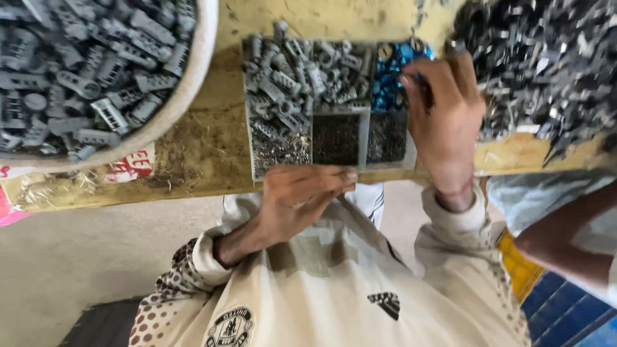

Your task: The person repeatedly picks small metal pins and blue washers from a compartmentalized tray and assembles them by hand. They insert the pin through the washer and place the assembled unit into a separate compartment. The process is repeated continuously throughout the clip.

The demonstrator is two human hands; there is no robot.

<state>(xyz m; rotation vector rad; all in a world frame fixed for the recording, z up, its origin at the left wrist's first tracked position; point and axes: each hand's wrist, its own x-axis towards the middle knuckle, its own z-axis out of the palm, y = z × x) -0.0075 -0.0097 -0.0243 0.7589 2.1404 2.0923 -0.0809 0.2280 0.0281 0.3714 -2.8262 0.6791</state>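
Hovering over a compartment tray (254, 138), both hands work at the bench's (212, 154) near edge. Left hand (299, 193) sits at 6 o'clock of the tray, fingers curled and pinched together at the tray's near rim; whatever it pinches is too small to tell. Right hand (443, 122) is at 3 o'clock of the tray, fingers bent down into the compartment of blue parts (389, 80); can't tell if it has hold of one. Tray contents: large section at 10 o'clock full of grey plastic pieces (289, 77), a strip of small shiny metal bits (276, 149) at 7 o'clock, two dark compartments (335, 138) of fine dark parts at 5 o'clock, blue parts at 2 o'clock. Tray near rim lies right at the bench edge, overhanging slightly toward the person's lap. White round basin (193, 71) at 9 o'clock of the tray holds bigger grey plastic pieces (77, 64); a strip of bare yellowish bench runs between basin and tray. Heap of dark metal clips (546, 58) at 3 o'clock, just beyond the right hand, little free room there. Another person's arm (565, 238) enters at 4 o'clock, below the bench edge. Grey floor (77, 257) open at 8 o'clock.
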